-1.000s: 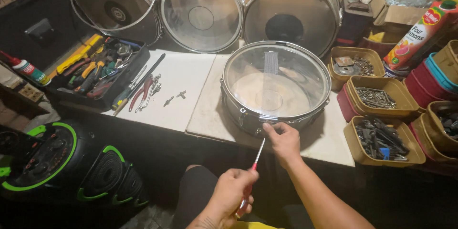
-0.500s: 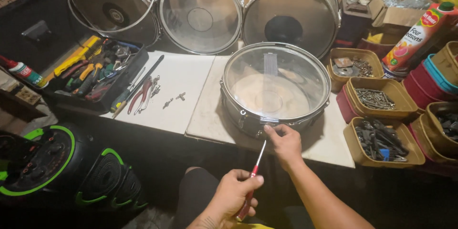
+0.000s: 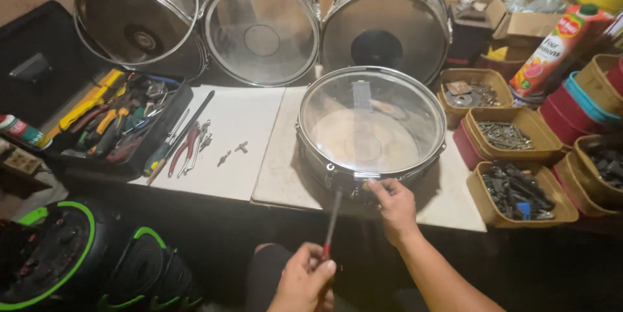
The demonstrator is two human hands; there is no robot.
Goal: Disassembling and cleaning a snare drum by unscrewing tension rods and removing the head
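Observation:
A shallow chrome drum with a clear head lies flat on a white board. My right hand pinches a small part at the drum's near rim. Lower down, my left hand grips a red-handled screwdriver. Its shaft points up toward the drum's near side, just left of my right hand. I cannot tell whether the tip touches the shell.
Three larger drums lean at the back. An open black toolbox of hand tools sits left, with pliers and small fittings on the board. Brown trays of metal hardware and a juice carton stand right. A black-and-green speaker lies lower left.
My left hand has shifted the screwdriver slightly left and more upright toward the drum's side. My right hand stays at the near rim.

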